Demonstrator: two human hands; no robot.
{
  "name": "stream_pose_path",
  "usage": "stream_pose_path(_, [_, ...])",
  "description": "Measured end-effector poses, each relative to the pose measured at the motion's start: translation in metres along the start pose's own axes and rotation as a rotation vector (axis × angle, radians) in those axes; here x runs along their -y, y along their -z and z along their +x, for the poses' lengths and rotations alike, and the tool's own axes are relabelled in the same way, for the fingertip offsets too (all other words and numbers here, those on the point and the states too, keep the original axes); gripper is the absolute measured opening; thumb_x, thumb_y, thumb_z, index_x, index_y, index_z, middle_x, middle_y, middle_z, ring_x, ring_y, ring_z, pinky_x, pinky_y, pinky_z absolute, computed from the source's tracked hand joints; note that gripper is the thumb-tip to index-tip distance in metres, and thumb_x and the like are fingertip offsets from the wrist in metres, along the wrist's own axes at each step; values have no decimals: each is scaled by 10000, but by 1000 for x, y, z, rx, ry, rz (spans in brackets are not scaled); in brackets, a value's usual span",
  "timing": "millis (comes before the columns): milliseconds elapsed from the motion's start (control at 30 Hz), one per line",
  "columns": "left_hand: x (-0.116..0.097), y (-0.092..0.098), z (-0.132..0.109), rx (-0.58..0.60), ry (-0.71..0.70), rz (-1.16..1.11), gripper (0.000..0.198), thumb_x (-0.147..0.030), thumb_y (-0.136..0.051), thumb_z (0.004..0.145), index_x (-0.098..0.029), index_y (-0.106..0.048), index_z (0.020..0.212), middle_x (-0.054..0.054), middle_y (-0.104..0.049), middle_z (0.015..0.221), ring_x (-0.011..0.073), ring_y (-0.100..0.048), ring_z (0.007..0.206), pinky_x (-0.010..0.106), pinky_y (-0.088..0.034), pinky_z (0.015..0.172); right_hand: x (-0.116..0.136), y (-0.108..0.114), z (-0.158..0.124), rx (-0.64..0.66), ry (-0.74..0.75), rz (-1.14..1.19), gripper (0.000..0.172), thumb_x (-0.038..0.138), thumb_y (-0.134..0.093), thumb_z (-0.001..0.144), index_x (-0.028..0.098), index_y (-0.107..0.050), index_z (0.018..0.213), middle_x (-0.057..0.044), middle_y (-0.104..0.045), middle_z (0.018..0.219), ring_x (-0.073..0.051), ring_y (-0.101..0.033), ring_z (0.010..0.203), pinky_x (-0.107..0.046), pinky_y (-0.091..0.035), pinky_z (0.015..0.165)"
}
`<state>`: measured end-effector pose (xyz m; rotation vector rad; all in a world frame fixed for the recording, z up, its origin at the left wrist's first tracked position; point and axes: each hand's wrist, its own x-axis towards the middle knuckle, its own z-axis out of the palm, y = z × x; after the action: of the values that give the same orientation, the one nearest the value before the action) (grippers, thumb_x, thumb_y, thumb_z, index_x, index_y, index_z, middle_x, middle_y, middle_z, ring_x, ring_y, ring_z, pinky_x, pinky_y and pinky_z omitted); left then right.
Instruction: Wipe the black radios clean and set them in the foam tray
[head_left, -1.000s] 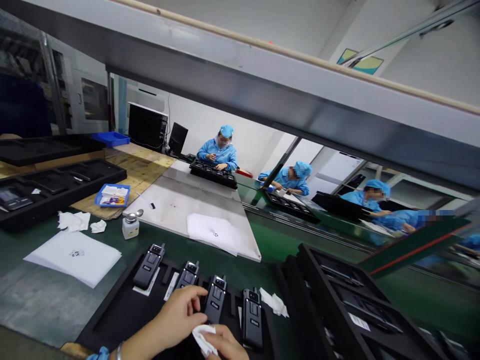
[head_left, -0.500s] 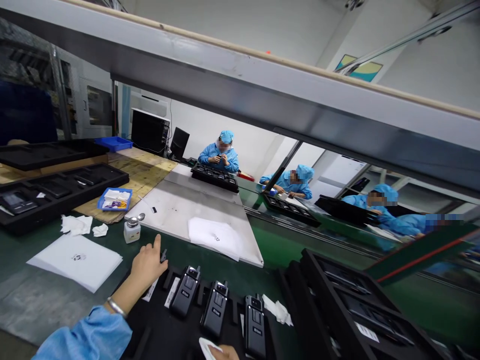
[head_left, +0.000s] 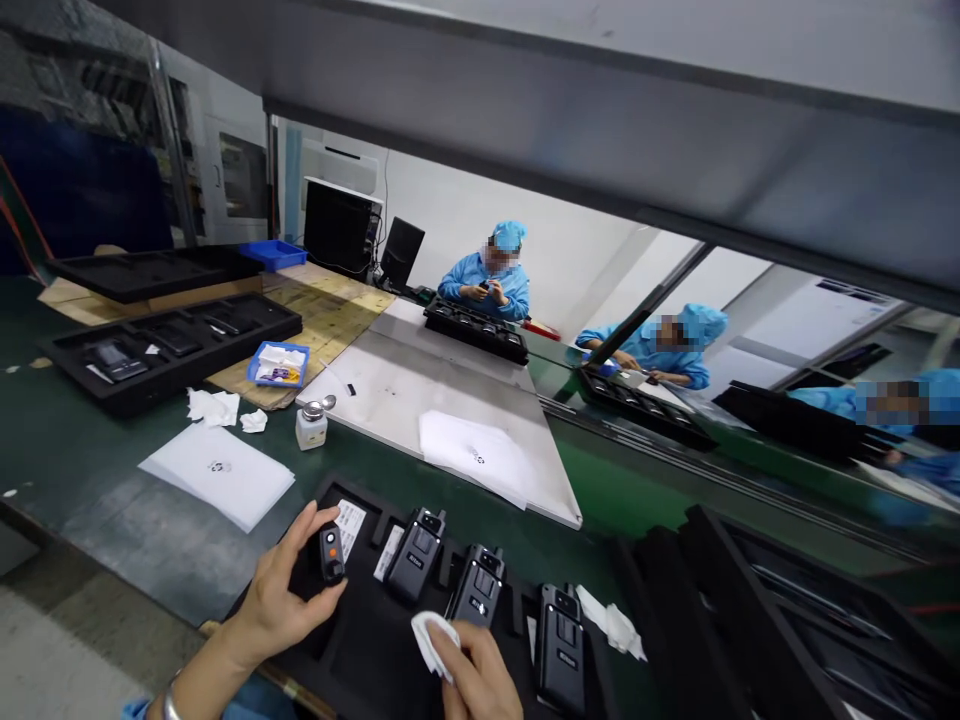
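Note:
My left hand [head_left: 277, 600] grips a black handheld radio [head_left: 331, 552] between thumb and fingers. Its narrow side, with an orange button and a white one, faces me. In my right hand [head_left: 480, 672] is a folded white wipe [head_left: 433, 645], pinched in the fingers and apart from the radio. Below both hands lies a black foam tray [head_left: 360, 650]. Three more radios rest in its slots: one on the left [head_left: 415, 560], one in the middle [head_left: 480, 585], partly behind my right hand, and one on the right [head_left: 560, 650]. White labels [head_left: 349, 525] show beside some of them.
Stacked black trays [head_left: 795, 610] stand at the right. Beyond my tray are a small dispenser bottle [head_left: 311, 428], white bags [head_left: 217, 470], crumpled tissues [head_left: 214, 407] and a blue bin [head_left: 279, 365]. A shelf [head_left: 525, 130] crosses overhead. Several co-workers in blue sit across the line.
My left hand has come back toward me and lifted a radio from the tray's left end. My right hand has risen further into view with the wipe. The camera view has shifted.

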<state>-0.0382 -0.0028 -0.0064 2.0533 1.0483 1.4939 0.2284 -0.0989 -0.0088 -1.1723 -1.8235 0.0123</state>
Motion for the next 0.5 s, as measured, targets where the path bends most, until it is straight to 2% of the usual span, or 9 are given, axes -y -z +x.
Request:
stream_pose_path(100, [-2,2,0,1,-34,31,885,-182,-681,848,-229,-170,1569,156,-619,1349,258,-621,1223,419,-553,995,11,-4,52,55,231,-73,508,16,-436,857,222,-619,1284,-89,-647,1016,-204,-619,907,-435,-504,901])
stream_pose_path(233, [-2,3,3,9,-59,43,880,-177,-674,851,-223,-171,1571,142,-629,1336,252,-626,1218,408,-553,1004,30,-37,107,24,339,-136,406,68,-465,890,247,-659,1199,-45,-675,981,-191,-563,881,-509,-351,1046])
stream_pose_path(367, [-1,3,4,-11,-50,47,866,-168,-666,852,-208,-181,1568,138,-631,1335,244,-635,1204,409,-542,1022,22,-66,133,102,485,-116,316,200,-457,961,288,-674,1173,-4,-695,984,-184,-522,866,-512,-265,1101])
stream_pose_path(433, [-1,2,3,-23,-30,38,867,-171,-663,856,-206,-172,1569,138,-634,1329,243,-637,1201,406,-550,1013,9,-67,138,134,504,-155,326,186,-449,966,295,-673,1177,2,-699,998,-186,-515,883,-508,-259,1102])
stream_pose_path(500, [-1,1,2,-19,-5,32,870,-178,-663,858,-214,-166,1571,135,-634,1330,244,-630,1210,405,-554,1008,-1,-62,139,141,458,-216,370,133,-443,950,307,-666,1188,0,-698,1012,-193,-513,905,-509,-265,1092])
